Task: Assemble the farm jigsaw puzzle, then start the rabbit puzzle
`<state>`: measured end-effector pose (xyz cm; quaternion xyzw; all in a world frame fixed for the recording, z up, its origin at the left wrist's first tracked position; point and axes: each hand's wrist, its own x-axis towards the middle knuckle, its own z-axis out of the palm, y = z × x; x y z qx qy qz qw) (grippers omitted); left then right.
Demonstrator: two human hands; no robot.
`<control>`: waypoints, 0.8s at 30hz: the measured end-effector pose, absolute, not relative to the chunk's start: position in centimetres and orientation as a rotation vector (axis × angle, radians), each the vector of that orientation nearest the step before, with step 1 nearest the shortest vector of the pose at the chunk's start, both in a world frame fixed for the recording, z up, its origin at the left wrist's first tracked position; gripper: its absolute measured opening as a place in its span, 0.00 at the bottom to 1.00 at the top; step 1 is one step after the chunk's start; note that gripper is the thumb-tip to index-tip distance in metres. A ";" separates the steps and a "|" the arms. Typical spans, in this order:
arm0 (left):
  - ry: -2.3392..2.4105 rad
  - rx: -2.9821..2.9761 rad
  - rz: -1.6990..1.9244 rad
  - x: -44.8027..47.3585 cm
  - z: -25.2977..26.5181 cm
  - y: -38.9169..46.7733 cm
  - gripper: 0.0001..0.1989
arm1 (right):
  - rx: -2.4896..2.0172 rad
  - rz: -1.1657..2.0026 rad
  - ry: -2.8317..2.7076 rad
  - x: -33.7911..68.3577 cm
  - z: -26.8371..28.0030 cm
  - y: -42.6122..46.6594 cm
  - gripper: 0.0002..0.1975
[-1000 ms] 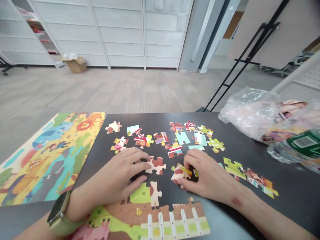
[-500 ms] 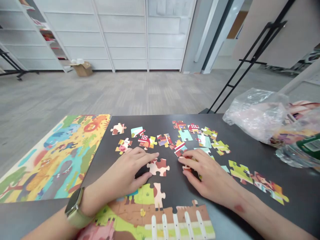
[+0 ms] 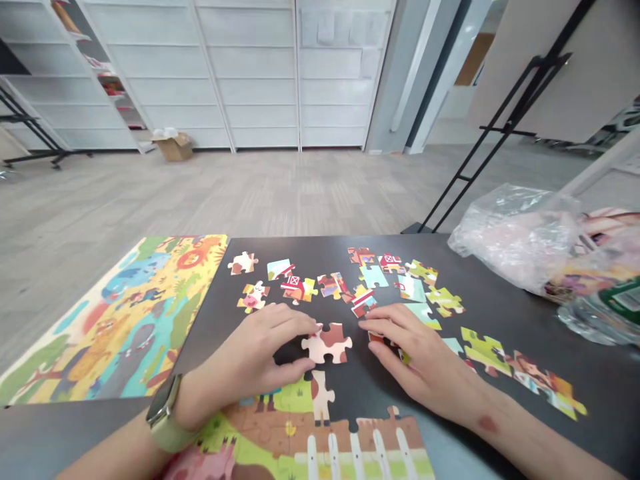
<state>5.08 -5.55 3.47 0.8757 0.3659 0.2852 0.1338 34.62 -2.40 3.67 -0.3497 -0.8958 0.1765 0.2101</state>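
Note:
My left hand (image 3: 275,347) grips the left edge of a white-and-brown cow-patterned puzzle piece (image 3: 327,343) between thumb and forefinger. This piece is just above the joined puzzle section (image 3: 280,437), which shows a fence, a pink pig and cow legs. Its cow-leg piece (image 3: 321,398) sticks up at the top. My right hand (image 3: 407,347) is spread over the table with thumb and fingers apart, partly covering a few loose pieces. A red-and-blue piece (image 3: 363,300) lies just beyond its fingertips.
Several loose pieces lie beyond my hands, including a cow-face piece (image 3: 253,296) and a red barn piece (image 3: 299,289). A colourful animal picture sheet (image 3: 120,320) lies at left. Plastic bags (image 3: 520,233) and a clear bottle (image 3: 600,313) stand at right.
The cow-patterned piece has shifted slightly right with my left hand, whose thumb and forefinger are closer on it. My right hand stays nearly in place. The camera view has tilted up a little.

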 end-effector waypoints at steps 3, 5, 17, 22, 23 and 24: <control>0.892 2.550 0.843 5.2 3.5 -5.9 0.15 | -0.882 0.667 -2.479 34.3 4.2 -2.6 0.17; 0.832 2.559 0.790 5.5 3.4 -6.3 0.16 | -0.815 0.846 -2.462 33.8 4.5 -2.9 0.15; 0.805 2.603 0.556 6.2 3.4 -6.6 0.14 | -0.757 1.140 -2.512 33.3 3.9 -4.0 0.03; 0.772 2.658 0.486 6.4 3.8 -6.7 0.11 | -0.680 1.029 -2.594 33.3 4.0 -4.0 0.07; 0.768 2.671 0.476 6.4 3.8 -6.8 0.11 | -0.663 1.022 -2.607 33.2 4.0 -3.9 0.08; 0.765 2.680 0.464 6.4 3.7 -6.8 0.11 | -0.649 1.015 -2.620 33.2 4.0 -3.9 0.09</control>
